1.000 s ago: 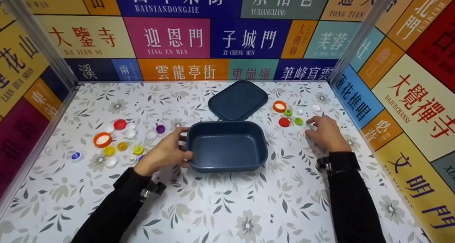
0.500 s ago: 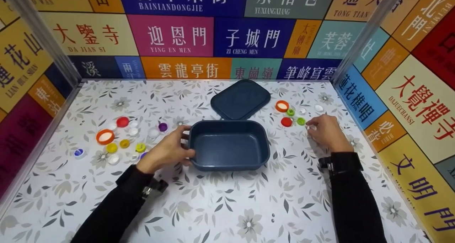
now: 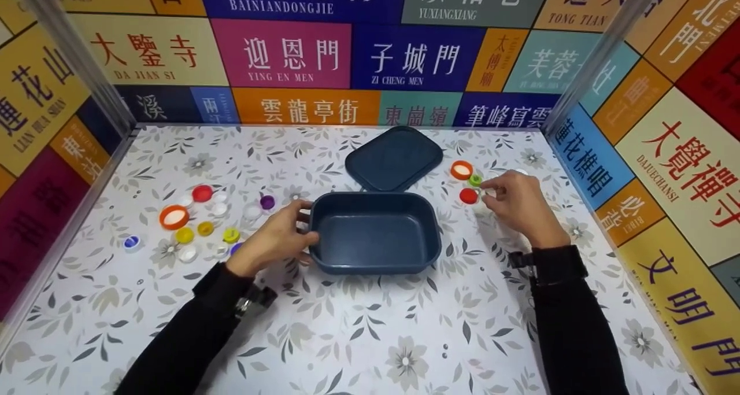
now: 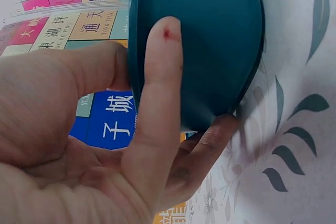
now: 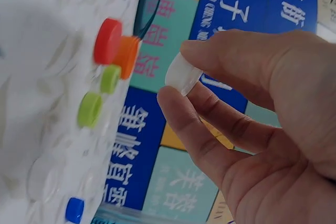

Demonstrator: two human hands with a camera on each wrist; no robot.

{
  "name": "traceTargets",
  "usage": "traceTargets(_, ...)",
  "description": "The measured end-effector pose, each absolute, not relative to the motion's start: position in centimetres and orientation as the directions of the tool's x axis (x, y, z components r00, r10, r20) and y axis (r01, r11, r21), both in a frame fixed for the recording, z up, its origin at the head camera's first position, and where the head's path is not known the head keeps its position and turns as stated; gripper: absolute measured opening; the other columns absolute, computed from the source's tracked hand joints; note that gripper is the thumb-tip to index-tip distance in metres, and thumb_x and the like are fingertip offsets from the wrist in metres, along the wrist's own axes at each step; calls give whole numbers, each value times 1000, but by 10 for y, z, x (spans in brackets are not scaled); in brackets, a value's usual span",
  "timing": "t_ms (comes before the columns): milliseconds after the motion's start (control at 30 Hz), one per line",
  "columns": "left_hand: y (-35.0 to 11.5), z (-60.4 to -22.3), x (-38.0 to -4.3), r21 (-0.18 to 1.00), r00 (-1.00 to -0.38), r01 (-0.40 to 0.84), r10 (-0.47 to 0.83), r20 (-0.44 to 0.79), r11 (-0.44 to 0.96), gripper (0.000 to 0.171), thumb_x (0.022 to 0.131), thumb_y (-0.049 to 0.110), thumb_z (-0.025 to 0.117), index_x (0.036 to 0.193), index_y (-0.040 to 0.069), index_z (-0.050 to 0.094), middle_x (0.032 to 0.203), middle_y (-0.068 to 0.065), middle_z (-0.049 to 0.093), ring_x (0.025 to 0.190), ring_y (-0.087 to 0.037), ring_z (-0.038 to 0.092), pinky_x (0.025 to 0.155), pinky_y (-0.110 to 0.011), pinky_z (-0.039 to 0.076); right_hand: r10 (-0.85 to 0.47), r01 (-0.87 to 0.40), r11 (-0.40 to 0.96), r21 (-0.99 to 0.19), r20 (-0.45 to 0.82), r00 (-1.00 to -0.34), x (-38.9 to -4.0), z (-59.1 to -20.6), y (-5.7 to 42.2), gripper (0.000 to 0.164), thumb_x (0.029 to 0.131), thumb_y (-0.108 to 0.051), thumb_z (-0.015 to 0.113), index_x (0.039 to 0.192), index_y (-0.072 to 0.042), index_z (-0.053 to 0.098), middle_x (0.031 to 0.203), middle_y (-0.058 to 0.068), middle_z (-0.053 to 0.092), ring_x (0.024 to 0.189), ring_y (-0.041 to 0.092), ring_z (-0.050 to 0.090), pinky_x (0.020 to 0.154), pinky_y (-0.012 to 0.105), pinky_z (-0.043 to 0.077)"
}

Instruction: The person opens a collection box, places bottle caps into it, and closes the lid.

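Observation:
My left hand [image 3: 274, 236] grips the left end of a dark blue rectangular plastic box [image 3: 376, 267], which stands on the table. In the left wrist view, one finger lies along the box's outer wall [image 4: 215, 35] and another digit reaches over the rim. My right hand [image 3: 520, 204] is above the table to the right. In the right wrist view, its thumb and fingertips pinch a small white bottle cap [image 5: 181, 74]. Close to that hand are a red cap [image 3: 469, 196], an orange ring-like cap [image 3: 461, 170] and a green cap [image 3: 475, 180]; a second green cap [image 5: 90, 109] shows in the right wrist view.
The blue lid [image 3: 394, 158] lies behind the box. On the left are several loose caps, among them an orange one [image 3: 174, 217], a red one [image 3: 202, 193] and a purple one [image 3: 267, 202]. A blue cap [image 5: 74, 210] sits at the right. Printed panels [image 3: 289, 54] wall the table.
My right hand has lifted off the table with the white cap and moved leftward, towards the red and green caps. The left hand keeps its grip on the box.

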State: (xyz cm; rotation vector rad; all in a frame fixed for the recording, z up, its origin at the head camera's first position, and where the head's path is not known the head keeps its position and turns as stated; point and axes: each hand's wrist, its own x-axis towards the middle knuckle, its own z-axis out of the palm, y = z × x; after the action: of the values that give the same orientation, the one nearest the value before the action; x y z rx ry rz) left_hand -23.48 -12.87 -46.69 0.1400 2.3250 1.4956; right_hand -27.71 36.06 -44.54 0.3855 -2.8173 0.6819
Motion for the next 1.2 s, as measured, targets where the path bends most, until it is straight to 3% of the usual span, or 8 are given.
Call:
traceTargets(67,-128,-466,-235,895,-931,-113,269,-248,432,69,104,2,69,170,0,48,156,-33,63,121,-39,78,74,-39,75,-217,-323,853,-409,284,-934,-274,-442,351,24,101,-1,80,123,0,90,104,20,79,91,31,72,82,44,61)
traceTargets(200,-128,-463,-236,885,-940,-75,264,-217,459,66,104,2,69,167,-5,51,156,-33,66,117,-37,79,73,-40,75,-290,-403,834,-376,323,-901,-269,-435,331,21,101,0,83,121,-2,90,110,23,81,95,37,79,86,54,71)
traceTargets(400,-124,-457,-239,775,-960,60,249,-127,629,69,100,3,77,165,-6,55,150,-30,73,92,-34,85,74,-39,74,-410,-537,771,-343,377,-830,-264,-431,300,23,97,4,85,119,-1,90,109,23,78,90,36,79,81,50,70)
traceTargets(500,-122,-455,-242,722,-964,100,246,-100,685,66,98,2,80,161,-6,60,144,-29,78,97,-34,84,87,-42,74,-455,-577,738,-349,374,-808,-262,-430,284,25,95,7,83,118,0,89,110,23,78,96,40,79,82,49,72)
traceTargets(633,-119,-454,-243,679,-966,122,245,-88,724,62,96,2,80,156,-7,64,142,-28,79,118,-37,80,108,-50,68,-509,-608,718,-340,340,-791,-260,-432,264,27,94,8,83,119,-1,90,112,21,81,105,40,79,88,50,73)
traceTargets(967,-112,-453,-246,675,-966,76,222,-133,734,74,97,-1,78,167,-5,52,152,-31,72,125,-42,79,109,-52,69,-640,-647,696,-311,139,-756,-256,-442,224,26,95,8,85,120,0,89,117,19,81,112,35,80,95,49,70)
traceTargets(1200,-116,-455,-243,677,-968,96,226,-107,730,73,95,-1,80,163,-6,56,154,-32,71,127,-44,78,114,-54,67,-671,-665,700,-260,79,-737,-256,-455,208,21,94,5,87,113,-1,90,109,17,83,107,34,78,94,47,69)
